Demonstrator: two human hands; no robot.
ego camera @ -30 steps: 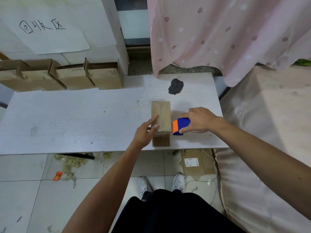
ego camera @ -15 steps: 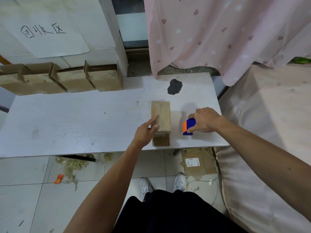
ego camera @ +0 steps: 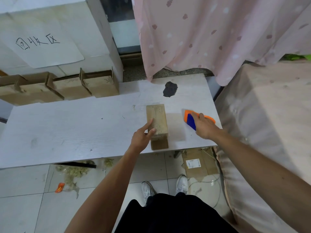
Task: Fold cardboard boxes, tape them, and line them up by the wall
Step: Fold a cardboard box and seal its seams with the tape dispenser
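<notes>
1 brown box lies on the white table, near the front edge. The left hand rests on its left side with straight fingers. A little to the right, the right hand lies on the orange and blue tape tool; its fingers seem curled round it. More boxes stand by the wall

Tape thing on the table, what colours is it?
The tape dispenser is orange and blue, head view.
</notes>
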